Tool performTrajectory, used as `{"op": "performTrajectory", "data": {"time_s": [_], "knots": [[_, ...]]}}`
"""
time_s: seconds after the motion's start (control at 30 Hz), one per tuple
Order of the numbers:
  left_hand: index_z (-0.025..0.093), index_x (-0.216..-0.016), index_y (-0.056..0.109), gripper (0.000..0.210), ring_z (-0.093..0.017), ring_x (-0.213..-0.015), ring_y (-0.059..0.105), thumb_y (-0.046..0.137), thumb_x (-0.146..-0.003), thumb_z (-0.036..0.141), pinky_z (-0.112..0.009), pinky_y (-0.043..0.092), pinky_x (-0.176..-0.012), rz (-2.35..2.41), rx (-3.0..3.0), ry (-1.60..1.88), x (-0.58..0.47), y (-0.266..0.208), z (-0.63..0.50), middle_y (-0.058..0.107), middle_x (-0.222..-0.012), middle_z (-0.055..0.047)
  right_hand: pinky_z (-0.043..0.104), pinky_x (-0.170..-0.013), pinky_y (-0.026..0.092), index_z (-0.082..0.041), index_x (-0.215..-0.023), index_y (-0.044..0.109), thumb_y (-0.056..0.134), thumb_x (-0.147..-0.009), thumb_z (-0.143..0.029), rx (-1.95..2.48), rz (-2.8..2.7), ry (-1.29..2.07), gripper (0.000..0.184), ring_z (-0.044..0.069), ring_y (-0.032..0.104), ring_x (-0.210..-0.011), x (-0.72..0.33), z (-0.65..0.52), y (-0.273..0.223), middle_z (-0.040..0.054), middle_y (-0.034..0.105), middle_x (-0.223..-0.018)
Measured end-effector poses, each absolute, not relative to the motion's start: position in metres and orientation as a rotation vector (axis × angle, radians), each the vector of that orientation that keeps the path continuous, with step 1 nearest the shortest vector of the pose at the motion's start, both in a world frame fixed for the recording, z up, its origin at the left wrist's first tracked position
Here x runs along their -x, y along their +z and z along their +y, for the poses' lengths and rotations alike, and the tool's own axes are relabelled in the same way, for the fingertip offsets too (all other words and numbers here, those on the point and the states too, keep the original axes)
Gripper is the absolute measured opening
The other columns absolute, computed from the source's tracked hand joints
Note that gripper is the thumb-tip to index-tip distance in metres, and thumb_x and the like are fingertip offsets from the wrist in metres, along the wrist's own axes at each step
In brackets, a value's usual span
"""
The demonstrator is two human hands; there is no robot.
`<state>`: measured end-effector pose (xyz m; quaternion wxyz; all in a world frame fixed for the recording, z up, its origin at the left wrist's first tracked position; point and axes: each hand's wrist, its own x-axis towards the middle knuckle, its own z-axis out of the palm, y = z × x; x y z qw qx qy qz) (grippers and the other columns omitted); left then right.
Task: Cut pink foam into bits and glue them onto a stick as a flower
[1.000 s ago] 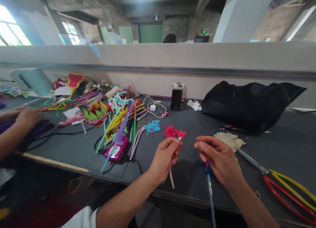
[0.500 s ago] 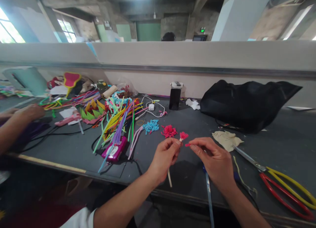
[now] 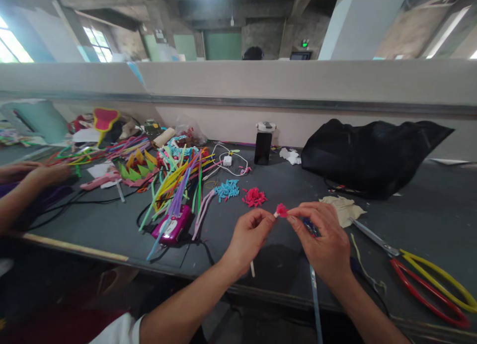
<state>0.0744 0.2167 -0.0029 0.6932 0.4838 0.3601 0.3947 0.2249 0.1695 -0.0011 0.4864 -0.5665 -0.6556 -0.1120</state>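
Note:
In my left hand, thumb and fingers pinch the pale stem of a small pinkish-red flower. A thin pale stick shows below that hand. My right hand is closed in a pinch, its fingertips against the flower's right side. The short red piece in that pinch is mostly hidden by the fingers and blends with the flower. Just beyond my hands lie a pile of short red fuzzy pieces and a pile of blue pieces.
Left of the piles are colourful pipe cleaners and a purple device. Large scissors and a beige cloth lie right. Behind stand a phone and a black bag. Another person's hands are far left.
My right hand has moved slightly left and up, bringing the red piece from beside the flower to touch it. The flower has tilted to the right in my left hand.

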Motion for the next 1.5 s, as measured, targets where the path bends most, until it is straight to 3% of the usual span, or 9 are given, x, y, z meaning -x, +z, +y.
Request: {"op": "performTrajectory", "data": {"time_s": [1.5], "knots": [[0.013,-0.074,0.067,0.023,-0.006,-0.05,0.028,0.067,-0.076,0.036,-0.021,0.022,-0.049,0.851,-1.263,0.953,-0.074,-0.0102,0.2189,0.042,-0.056,0.006,0.041,-0.087,0.042,-0.023,-0.092,0.067,0.064,-0.086,-0.024,1.4,-1.639,-0.394,0.006,0.02,0.055,-0.09,-0.2257,0.1695,-0.0047,0.003,0.064,-0.088]]}}
